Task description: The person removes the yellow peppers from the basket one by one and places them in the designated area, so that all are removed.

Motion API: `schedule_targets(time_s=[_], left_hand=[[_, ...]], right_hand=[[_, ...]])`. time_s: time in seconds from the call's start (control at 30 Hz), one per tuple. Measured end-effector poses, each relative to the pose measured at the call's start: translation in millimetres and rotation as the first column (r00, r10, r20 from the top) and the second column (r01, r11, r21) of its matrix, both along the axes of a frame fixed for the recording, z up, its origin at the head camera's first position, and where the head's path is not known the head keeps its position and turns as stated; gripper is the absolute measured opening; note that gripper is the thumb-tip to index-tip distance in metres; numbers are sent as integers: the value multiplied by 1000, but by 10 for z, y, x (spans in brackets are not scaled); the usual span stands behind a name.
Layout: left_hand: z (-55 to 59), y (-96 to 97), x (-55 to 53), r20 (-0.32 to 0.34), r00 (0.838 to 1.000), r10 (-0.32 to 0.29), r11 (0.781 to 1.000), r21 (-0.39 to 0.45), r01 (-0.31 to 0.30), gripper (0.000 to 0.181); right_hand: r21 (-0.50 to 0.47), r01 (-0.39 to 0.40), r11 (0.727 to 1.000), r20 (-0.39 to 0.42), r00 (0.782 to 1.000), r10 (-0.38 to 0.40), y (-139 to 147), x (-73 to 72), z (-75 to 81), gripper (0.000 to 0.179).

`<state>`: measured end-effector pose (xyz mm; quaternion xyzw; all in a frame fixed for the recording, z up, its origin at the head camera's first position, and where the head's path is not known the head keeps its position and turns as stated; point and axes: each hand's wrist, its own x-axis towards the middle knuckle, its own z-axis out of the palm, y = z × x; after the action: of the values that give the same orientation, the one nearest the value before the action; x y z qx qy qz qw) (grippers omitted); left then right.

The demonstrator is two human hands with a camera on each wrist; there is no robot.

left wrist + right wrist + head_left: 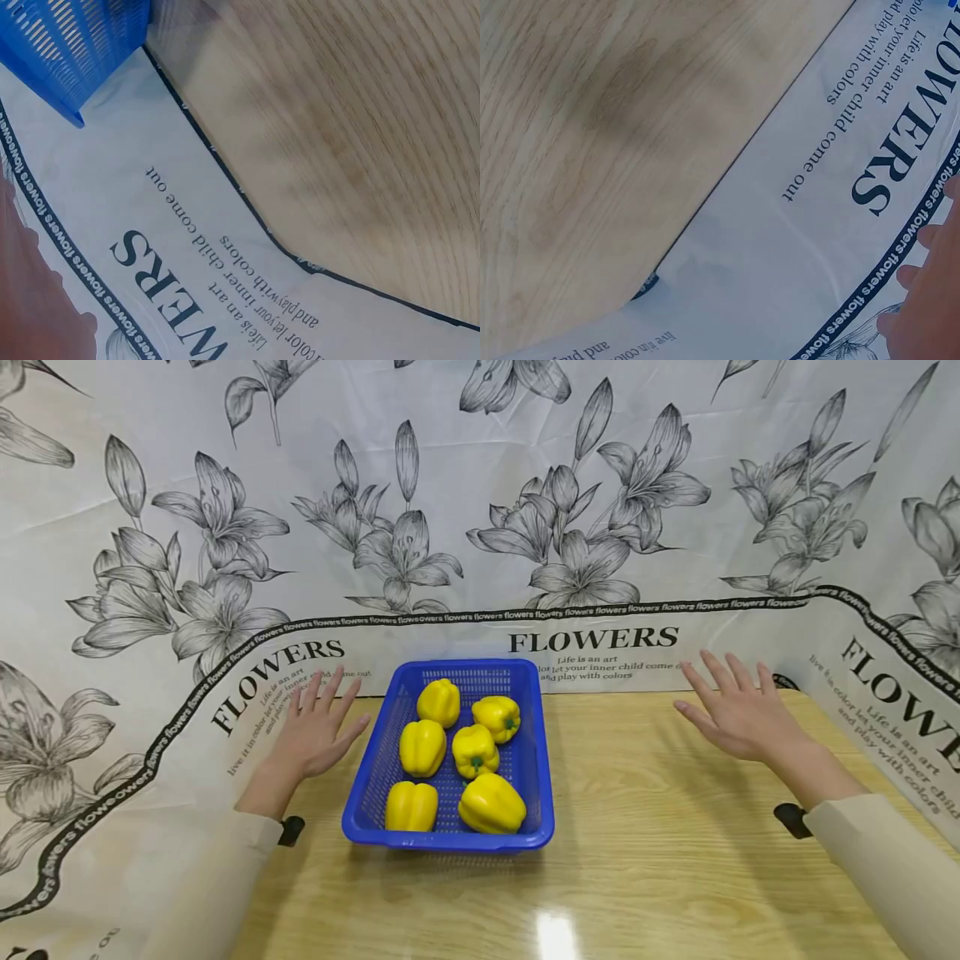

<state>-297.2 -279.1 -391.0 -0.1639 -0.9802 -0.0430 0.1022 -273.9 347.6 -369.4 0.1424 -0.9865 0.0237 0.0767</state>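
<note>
Several yellow bell peppers [422, 748] lie in a blue plastic basket [546, 760] in the head view, two of them showing green stems. To the left of the basket is my left hand [317, 731], fingers spread and straight, holding nothing. My right hand [738, 710] is well to the right over the table, its fingers also spread, with nothing in it. The left wrist view shows the basket's slotted side [75, 45] at the upper left and part of the left hand [37, 285]. Only the edge of the right hand [926, 300] appears in the right wrist view.
The basket stands on a light wood-grain table [622, 827], near its back edge. A white cloth [420, 485] printed with lilies and the word FLOWERS hangs behind the table and along both sides. Dark bands [292, 831] sit at both wrists.
</note>
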Motion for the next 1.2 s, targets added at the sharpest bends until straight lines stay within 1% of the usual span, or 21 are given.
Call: schedule_targets(time_s=[0.13,0.33,0.5,0.6,0.77,0.97,1.2], left_hand=[[19,6,45,-28,1000,-9,1000,-5,9,73],[50,19,123,-32,999,-39,999,34,40,72],[35,2,146,-49,997,-56,997,44,58,70],[31,-6,161,-45,997,-69,997,44,71,70],[57,-10,196,-37,996,-80,995,49,82,71],[64,-9,242,-56,994,-93,994,58,96,72],[72,-14,296,-77,992,-97,990,97,104,73]], right_hand=[[-4,-18,1000,-13,1000,18,-21,31,36,74],[-19,-49,999,-33,998,48,-66,71,77,74],[-50,-76,996,-34,997,74,-136,112,122,73],[-61,-81,995,-33,996,79,-173,135,143,74],[-63,-98,993,-58,994,94,-223,159,159,73],[-79,-113,991,-71,992,107,-259,191,188,74],[-117,-135,984,-90,988,125,-291,240,181,77]])
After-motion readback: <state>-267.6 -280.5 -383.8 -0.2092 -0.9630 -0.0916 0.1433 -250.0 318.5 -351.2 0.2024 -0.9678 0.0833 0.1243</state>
